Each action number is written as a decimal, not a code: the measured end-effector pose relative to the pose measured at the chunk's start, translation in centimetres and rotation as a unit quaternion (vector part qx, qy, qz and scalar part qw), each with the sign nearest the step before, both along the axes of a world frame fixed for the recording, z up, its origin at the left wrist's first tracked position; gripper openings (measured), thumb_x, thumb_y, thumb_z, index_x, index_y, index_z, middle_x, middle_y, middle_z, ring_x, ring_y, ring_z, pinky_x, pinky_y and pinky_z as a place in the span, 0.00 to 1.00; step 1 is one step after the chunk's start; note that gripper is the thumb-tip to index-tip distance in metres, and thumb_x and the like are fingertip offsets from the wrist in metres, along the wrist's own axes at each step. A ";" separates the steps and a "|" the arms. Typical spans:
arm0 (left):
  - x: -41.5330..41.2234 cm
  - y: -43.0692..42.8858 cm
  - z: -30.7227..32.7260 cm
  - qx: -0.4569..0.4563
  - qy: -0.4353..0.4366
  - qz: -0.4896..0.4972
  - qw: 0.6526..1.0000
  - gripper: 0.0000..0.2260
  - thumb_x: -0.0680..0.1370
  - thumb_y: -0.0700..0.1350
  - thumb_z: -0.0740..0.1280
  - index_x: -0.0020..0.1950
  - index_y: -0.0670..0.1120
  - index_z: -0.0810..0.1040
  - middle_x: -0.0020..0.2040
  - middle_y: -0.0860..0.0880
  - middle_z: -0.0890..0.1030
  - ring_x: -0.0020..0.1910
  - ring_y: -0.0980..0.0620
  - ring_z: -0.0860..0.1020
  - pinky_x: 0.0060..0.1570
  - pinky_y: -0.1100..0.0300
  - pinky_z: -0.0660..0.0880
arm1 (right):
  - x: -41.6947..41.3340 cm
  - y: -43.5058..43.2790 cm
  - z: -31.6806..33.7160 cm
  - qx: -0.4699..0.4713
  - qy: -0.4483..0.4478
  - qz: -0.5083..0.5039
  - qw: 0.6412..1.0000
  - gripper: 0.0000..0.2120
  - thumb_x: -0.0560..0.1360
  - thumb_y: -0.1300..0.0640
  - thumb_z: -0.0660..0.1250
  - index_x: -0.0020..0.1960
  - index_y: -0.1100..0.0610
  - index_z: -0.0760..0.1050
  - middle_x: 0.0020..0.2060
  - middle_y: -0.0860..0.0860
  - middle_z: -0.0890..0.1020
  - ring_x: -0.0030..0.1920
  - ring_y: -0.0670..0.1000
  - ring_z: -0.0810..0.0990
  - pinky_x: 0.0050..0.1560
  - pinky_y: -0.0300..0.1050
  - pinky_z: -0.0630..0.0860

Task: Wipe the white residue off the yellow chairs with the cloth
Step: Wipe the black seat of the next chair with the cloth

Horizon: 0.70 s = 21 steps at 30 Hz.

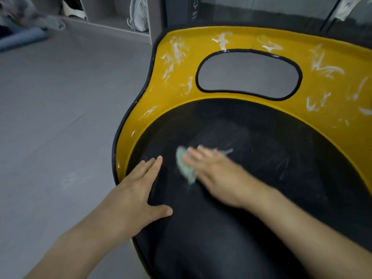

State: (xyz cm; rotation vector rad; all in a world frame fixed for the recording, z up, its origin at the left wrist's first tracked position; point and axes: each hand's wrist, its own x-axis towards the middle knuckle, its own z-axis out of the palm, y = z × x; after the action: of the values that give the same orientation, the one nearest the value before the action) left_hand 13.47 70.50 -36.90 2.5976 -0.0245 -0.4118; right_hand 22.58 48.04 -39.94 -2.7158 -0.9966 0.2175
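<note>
Left hand, fingers straight, on black seat; right hand, fingers straight, on cloth.

A grey open shelving unit stands at the far side of the room. Its left compartment holds something white and crumpled; its right compartment holds a pale hanging bag. Just right of the unit stands a tall dark bin or panel marked with a small white arrow. Further right runs a dark glossy surface. In front of the unit spreads a grey tiled floor, softly lit. Left of the unit lies a heap of grey and blue fabric on the floor, too blurred to identify.
</note>
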 end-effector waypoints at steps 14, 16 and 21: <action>-0.3 0.7 0.1 -0.066 -0.091 0.033 0.993 0.32 0.84 0.45 0.59 0.82 0.56 0.44 0.81 0.61 0.48 0.77 0.66 0.48 0.72 0.71 0.48 | -5.7 4.7 0.6 -0.009 0.035 0.070 0.997 0.29 0.81 0.46 0.38 0.81 0.46 0.44 0.80 0.43 0.42 0.79 0.46 0.36 0.76 0.48 0.33; -0.4 0.3 -0.1 -0.068 -0.082 0.031 0.994 0.30 0.85 0.46 0.57 0.82 0.56 0.43 0.81 0.60 0.47 0.78 0.65 0.47 0.73 0.70 0.48 | -6.7 3.6 1.2 -0.017 0.054 0.106 0.993 0.26 0.83 0.47 0.41 0.81 0.43 0.43 0.79 0.40 0.39 0.77 0.41 0.32 0.75 0.44 0.30; -1.4 -0.5 0.0 -0.021 -0.082 0.052 0.995 0.31 0.85 0.49 0.54 0.81 0.52 0.38 0.82 0.56 0.41 0.79 0.60 0.43 0.77 0.64 0.46 | 0.5 5.2 0.6 -0.040 0.004 0.055 0.998 0.25 0.85 0.52 0.48 0.81 0.45 0.47 0.80 0.44 0.47 0.80 0.47 0.42 0.79 0.50 0.41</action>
State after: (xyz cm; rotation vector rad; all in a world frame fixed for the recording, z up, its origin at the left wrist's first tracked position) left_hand 12.10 69.98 -36.91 2.5711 0.0451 -0.1572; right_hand 23.04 53.24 -39.32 -2.7321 -1.1597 0.2944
